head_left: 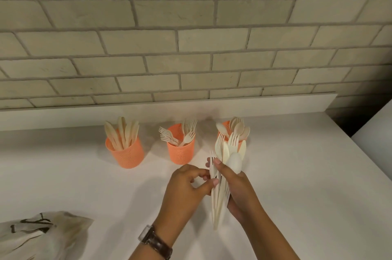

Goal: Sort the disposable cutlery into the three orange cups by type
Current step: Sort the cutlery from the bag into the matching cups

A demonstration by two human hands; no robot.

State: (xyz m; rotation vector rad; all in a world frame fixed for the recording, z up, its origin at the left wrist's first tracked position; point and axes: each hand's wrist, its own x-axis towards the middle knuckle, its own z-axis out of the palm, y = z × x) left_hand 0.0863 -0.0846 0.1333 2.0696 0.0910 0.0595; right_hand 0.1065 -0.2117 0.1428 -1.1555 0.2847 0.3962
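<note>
Right hand (239,187) gripping cutlery bundle (220,198), left hand (184,187) pinching its fork (212,169), counter (297,174) edge rightward

Bare counter (286,174) — cups (180,146) behind

Grey brick-pattern wall (191,36) behind white counter (74,185); crumpled bag (42,236) at left.
</note>
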